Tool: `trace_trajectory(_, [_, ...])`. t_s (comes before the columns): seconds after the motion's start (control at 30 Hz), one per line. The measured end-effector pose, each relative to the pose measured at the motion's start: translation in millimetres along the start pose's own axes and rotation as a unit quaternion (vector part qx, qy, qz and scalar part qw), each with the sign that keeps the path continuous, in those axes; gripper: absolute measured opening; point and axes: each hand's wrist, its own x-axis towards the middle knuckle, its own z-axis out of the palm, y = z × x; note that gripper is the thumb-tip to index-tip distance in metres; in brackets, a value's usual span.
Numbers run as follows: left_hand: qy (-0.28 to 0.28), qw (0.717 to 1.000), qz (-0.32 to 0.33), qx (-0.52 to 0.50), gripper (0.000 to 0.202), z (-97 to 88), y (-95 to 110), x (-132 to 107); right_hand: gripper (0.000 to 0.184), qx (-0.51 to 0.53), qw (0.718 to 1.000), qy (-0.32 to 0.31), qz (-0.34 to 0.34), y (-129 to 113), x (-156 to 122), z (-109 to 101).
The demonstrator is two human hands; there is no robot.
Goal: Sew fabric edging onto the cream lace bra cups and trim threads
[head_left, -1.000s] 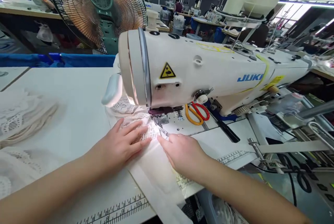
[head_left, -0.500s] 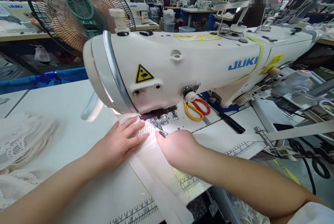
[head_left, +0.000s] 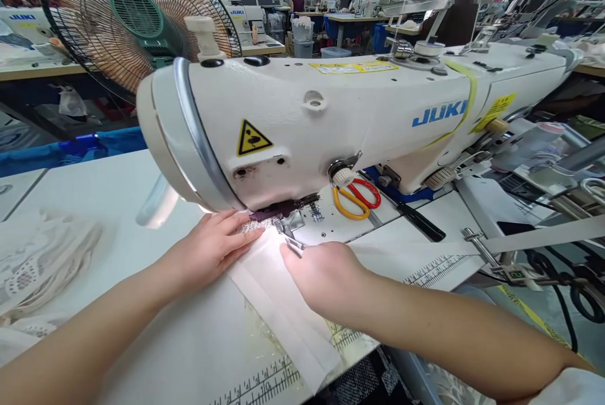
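White fabric (head_left: 278,304) with a lace edge (head_left: 255,226) runs under the needle area of a white sewing machine (head_left: 283,121). My left hand (head_left: 210,244) lies flat on the lace and fabric, fingers stretched towards the presser foot (head_left: 280,227). Right of the fabric, my right hand (head_left: 326,276) is curled, its thumb at the fabric's edge; the other fingers are mostly hidden underneath. A small metal piece (head_left: 295,246) shows by that thumb; whether it belongs to the machine I cannot tell. A pale tape (head_left: 425,247) comes in from the right behind this hand.
Red-and-yellow-handled scissors (head_left: 352,203) and a black-handled tool (head_left: 420,222) lie beneath the machine arm. A lace pile (head_left: 42,260) sits at left. A large fan (head_left: 137,14) stands behind. Metal tape guides (head_left: 477,247) stick out at right. People are farther back.
The fabric has fed forward under the machine, so less lace shows and its tail is shorter. My left hand has slid slightly left and its fingers are closer together. My right hand has barely moved.
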Motion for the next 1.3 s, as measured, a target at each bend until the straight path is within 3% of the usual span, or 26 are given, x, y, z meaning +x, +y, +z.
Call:
trace_trajectory(0.13, [0.012,1.0,-0.005,-0.003,0.046,-1.3,-4.0,3.2,0.085,0.014,1.0,-0.001,-0.005,1.9,-7.3,-0.1])
trace_trajectory(0.57, [-0.04,0.996,-0.053,-0.054,0.052,-1.9,-14.6,7.5,0.081,-0.002,0.999,-0.013,-0.044,8.6,-22.5,6.9])
trace_trajectory(0.7, [-0.007,0.997,-0.07,0.007,0.052,-16.1,9.8,15.4,0.06,0.003,0.999,-0.014,-0.052,10.2,-29.9,5.1])
trace_trajectory(0.8, [0.058,0.995,-0.081,-0.014,0.043,-21.5,52.5,14.4,0.049,0.002,0.998,-0.015,-0.062,14.0,-38.3,10.4])
trace_trajectory(0.87, [0.073,0.995,-0.049,-0.048,0.034,-19.0,83.9,10.4,0.047,-0.007,0.997,-0.007,-0.075,17.5,-44.3,15.4])
trace_trajectory(0.97, [0.054,0.995,-0.021,-0.079,0.027,-9.4,116.2,4.1,0.044,-0.02,0.996,-0.005,-0.086,21.8,-51.3,21.0])
trace_trajectory(1.07, [0.055,0.994,-0.026,-0.092,0.021,-3.0,121.7,-0.8,0.043,-0.021,0.997,-0.013,-0.078,22.9,-53.1,22.8])
trace_trajectory(1.3, [-0.02,0.995,-0.024,-0.095,0.028,-16.6,97.3,-3.2,0.043,-0.01,0.998,0.007,-0.065,22.5,-45.2,20.9])
